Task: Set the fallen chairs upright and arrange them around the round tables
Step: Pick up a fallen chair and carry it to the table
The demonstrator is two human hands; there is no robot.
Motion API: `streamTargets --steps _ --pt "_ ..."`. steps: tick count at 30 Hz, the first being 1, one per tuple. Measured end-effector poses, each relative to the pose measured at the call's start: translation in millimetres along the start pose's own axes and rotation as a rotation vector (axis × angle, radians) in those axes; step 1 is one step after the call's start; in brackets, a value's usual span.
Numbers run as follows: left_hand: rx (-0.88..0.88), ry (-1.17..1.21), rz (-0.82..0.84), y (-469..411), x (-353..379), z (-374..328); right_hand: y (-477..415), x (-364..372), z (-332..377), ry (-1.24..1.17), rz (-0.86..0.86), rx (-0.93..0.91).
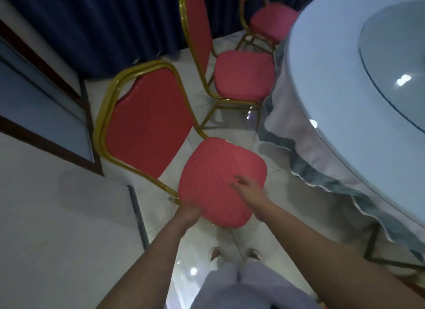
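A red padded chair with a gold metal frame is right in front of me, its seat (220, 168) towards me and its backrest (147, 122) leaning away to the left. My left hand (189, 211) grips the near left edge of the seat, fingers curled under it. On the seat's near right part lies my right hand (249, 191), blurred, with its fingers stretched out. The chair's legs are hidden under the seat. To the right stands the round table (322, 101) with a white cloth and a glass turntable (395, 62).
Two more red chairs stand upright at the table: one (243, 76) just beyond, another (271, 25) farther back. A dark blue curtain (103, 25) hangs behind them. A white wall with a framed panel (41, 106) runs along the left. My feet (234, 254) are on the tiled floor.
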State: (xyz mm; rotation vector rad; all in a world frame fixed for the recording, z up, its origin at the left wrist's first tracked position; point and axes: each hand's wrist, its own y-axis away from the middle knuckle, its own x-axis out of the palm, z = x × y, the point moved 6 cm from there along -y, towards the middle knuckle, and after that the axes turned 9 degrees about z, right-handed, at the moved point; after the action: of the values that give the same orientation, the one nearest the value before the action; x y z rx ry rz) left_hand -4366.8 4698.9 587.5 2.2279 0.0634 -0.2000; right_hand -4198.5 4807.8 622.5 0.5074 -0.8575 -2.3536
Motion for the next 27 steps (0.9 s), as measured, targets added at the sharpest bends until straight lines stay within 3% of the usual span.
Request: streamTargets --steps 7,17,21,27 --pt "0.047 -0.076 0.077 30 83 -62 81 -85 -58 -0.213 -0.186 -0.025" --pt "0.091 -0.472 0.340 32 209 -86 213 -153 -212 -0.516 -0.625 0.143" --pt "0.146 -0.676 0.541 34 265 -104 272 -131 -252 -0.692 -0.858 0.186" --pt "0.131 -0.834 0.765 58 323 -73 342 -33 -296 -0.857 -1.079 0.308"
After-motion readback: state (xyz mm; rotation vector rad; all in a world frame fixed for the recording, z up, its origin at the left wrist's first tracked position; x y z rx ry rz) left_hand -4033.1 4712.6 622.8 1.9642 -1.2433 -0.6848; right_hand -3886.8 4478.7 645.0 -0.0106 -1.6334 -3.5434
